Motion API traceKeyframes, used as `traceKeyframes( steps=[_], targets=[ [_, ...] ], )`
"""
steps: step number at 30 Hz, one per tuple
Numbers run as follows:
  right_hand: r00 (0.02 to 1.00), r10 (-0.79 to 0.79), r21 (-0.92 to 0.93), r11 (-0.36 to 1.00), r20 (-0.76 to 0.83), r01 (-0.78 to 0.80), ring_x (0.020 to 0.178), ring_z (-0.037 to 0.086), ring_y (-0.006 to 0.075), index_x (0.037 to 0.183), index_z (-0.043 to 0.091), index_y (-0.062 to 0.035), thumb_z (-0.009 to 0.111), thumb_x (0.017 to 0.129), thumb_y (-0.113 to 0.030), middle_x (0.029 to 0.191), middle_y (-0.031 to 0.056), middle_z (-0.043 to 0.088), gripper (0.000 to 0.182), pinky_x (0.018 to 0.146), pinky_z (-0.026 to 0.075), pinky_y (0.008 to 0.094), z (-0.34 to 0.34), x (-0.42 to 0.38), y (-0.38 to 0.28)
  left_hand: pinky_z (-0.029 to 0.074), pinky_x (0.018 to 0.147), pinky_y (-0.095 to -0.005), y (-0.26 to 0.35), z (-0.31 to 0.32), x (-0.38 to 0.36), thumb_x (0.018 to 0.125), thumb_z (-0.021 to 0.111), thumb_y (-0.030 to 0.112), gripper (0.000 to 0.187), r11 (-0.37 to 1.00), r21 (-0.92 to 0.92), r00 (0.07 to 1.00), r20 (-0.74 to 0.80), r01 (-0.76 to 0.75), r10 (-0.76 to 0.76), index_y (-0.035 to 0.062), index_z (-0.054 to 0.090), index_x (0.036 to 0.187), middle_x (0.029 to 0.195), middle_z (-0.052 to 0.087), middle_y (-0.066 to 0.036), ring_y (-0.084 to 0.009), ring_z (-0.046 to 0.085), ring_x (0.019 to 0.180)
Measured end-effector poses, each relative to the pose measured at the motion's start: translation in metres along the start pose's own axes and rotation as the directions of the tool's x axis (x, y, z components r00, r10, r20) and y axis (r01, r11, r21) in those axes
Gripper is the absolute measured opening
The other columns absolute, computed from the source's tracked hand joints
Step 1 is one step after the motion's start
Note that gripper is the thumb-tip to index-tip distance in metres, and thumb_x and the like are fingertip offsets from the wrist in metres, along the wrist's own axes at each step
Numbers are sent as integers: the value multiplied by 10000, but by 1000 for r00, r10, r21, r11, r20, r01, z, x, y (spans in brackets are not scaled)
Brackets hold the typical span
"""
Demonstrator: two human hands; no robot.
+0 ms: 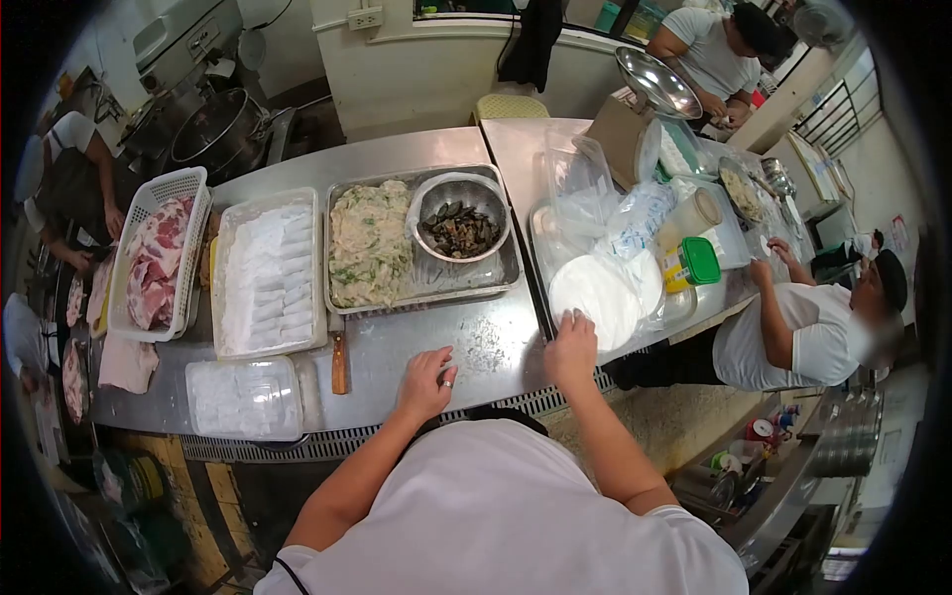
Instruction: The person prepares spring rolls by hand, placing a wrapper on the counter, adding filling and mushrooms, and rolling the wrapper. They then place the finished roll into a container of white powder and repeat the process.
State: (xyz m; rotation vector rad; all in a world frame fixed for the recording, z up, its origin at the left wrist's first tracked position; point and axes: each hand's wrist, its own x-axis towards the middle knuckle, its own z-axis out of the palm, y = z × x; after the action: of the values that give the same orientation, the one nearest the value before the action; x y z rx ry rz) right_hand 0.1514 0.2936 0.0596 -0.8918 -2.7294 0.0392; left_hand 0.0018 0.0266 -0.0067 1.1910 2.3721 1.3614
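My left hand [427, 382] rests flat on the steel table [486, 347], fingers apart, a ring on one finger, holding nothing. My right hand [572, 347] reaches to the near edge of a stack of round white wrappers [595, 296] that lies in plastic on a tray; its fingertips touch the stack's rim. Beyond the left hand stands a metal tray [501, 278] with pale green-flecked filling [369, 243] and a steel bowl of dark pieces [458, 228]. A wooden-handled knife [339, 362] lies left of my left hand.
A white tray of rolled wrappers [268, 273], a lidded container [243, 399] and a basket of raw meat [157, 260] sit at left. A green-lidded jar [691, 266] and bags stand at right. Other people work at right, far back and left.
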Motion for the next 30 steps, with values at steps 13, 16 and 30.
traceKeyframes(
  steps=[13,16,30],
  targets=[
    [997,-56,16,998,53,55,1031,671,394,959,757,-25,715,865,-119,1047,168,739,139,909,528,518,15,6,35,526,977,-480,5,-11,-1,974,757,140,381,1000,9,999,-33,-12,12,42,668,1331,1106,740,-136,-362,683,1065],
    [995,-44,108,994,89,34,1023,670,404,974,756,-33,724,846,-104,1043,172,737,150,910,530,515,5,6,29,526,975,-482,1,-11,-4,972,756,134,386,1000,17,999,-42,-18,19,37,665,1335,1096,740,-138,-361,682,1063],
    [756,-644,571,666,117,480,1063,674,384,1071,719,-16,756,788,-16,1116,175,720,285,931,562,499,11,-18,-96,440,1165,-564,36,-44,14,747,826,67,552,905,292,951,59,-309,305,113,733,1289,1314,704,-100,-366,588,1354]
  ],
)
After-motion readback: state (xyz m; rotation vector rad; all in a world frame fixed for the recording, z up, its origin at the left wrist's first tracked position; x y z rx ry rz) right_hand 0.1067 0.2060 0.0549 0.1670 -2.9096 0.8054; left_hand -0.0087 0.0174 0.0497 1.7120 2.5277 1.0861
